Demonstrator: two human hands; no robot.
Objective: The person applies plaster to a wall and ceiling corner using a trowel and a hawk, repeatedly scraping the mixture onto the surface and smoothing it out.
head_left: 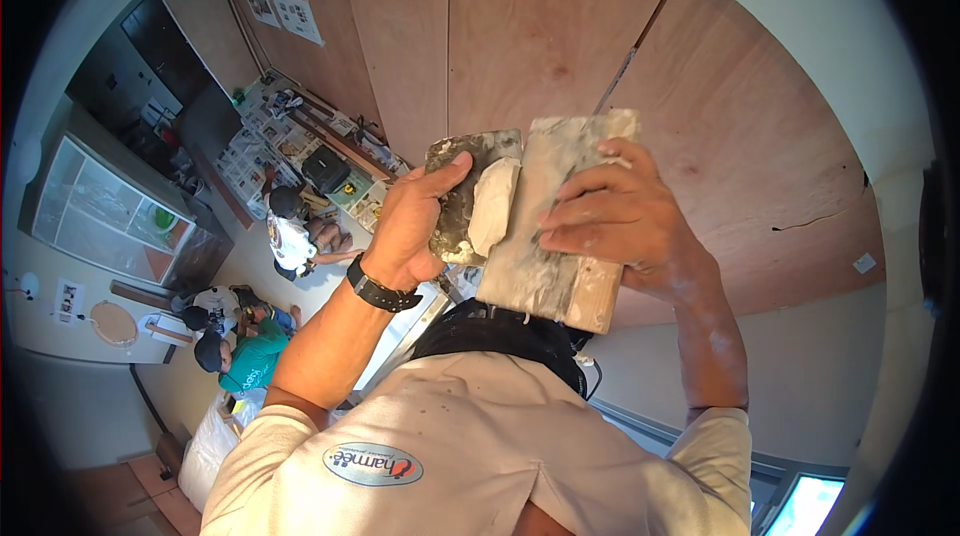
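Observation:
In front of my chest I hold two flat pieces close together. My left hand (405, 226), with a black strap watch on its wrist, is closed on a small dark plate (455, 201) smeared with pale paste; the thumb lies over its face. A thick lump of cream-coloured putty (494, 208) sits along the plate's right edge, against the other piece. My right hand (625, 221) grips a larger rectangular board (535, 256), greyish and streaked with putty. Its fingers lie across the board's face, and the thumb is hidden.
Plywood panels (540, 26) stand before me. At left, a crouching person in white (290, 241) works near newspaper sheets (250, 151), tools and a dark case (325, 171). Nearer are a person in green (258, 356) and another person (215, 308). A glass-fronted cabinet (105, 206) stands far left.

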